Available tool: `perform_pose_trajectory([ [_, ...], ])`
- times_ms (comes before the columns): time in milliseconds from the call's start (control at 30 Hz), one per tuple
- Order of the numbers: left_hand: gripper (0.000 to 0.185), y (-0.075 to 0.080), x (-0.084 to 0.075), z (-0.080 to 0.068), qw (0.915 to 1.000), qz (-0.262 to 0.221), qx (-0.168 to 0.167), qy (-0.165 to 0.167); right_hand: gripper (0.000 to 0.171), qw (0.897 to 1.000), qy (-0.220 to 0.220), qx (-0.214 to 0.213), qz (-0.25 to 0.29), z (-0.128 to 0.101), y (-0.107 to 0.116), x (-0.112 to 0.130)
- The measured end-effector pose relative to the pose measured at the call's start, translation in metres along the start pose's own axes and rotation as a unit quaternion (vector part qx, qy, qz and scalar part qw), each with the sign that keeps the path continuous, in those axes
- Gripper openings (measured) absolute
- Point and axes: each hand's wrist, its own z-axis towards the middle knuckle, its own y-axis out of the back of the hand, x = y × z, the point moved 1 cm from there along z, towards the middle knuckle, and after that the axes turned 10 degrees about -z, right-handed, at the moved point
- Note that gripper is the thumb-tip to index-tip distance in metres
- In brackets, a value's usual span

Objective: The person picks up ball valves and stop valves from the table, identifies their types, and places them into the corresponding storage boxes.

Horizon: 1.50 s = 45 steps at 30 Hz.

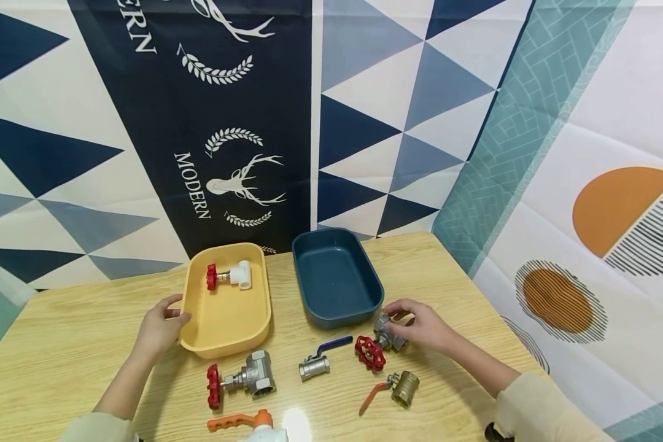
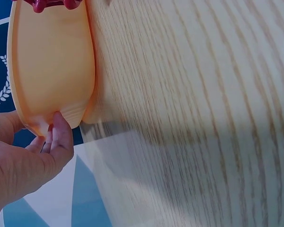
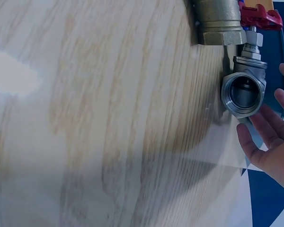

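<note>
Patterned cloths in navy, white and teal triangles hang behind a pale wooden table (image 1: 77,344) with a fine straight grain. At left of centre, the left hand (image 1: 157,328) rests against the near left corner of the yellow tray (image 1: 226,319), fingers loosely bent on its rim; the left wrist view shows a fingertip touching the smooth rounded edge. One white plastic valve with a red handwheel (image 1: 229,276) already lies in the tray's upper part. Just right of it, the dark blue tray (image 1: 337,276), also smooth and round-cornered, holds nothing.

Along the lower middle lie the loose pieces: a steel gate valve with a red wheel (image 1: 243,380), an orange-handled valve (image 1: 243,423) at the bottom edge, a small blue-lever ball valve (image 1: 320,359) and a brass valve with a red lever (image 1: 392,390). At right, the right hand (image 1: 420,325) curls round the grey metal body of a red-wheeled gate valve (image 1: 378,344), which sits on the table just below the blue tray.

Judging by this, sorting has barely begun: one valve placed, five remaining.
</note>
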Motion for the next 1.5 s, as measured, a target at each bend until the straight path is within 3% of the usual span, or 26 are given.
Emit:
perform_pose_trajectory([
  [567, 0.056, 0.000, 0.002, 0.000, 1.0000, 0.003, -0.003, -0.006, 0.042, 0.997, 0.038, 0.062, -0.038, 0.001, -0.005, -0.002],
  [1067, 0.057, 0.000, 0.001, 0.001, 0.9999, 0.004, -0.005, -0.010, 0.049, 0.986, 0.083, 0.122, -0.080, 0.008, -0.010, 0.002],
  [1233, 0.057, 0.000, 0.000, 0.001, 0.9999, 0.007, -0.006, -0.009, 0.046, 0.981, 0.103, 0.114, -0.121, 0.011, -0.014, 0.001],
  [1500, 0.057, -0.001, -0.001, 0.001, 0.9999, 0.005, -0.008, -0.007, 0.025, 0.973, 0.147, 0.084, -0.159, 0.015, -0.020, 0.000],
])
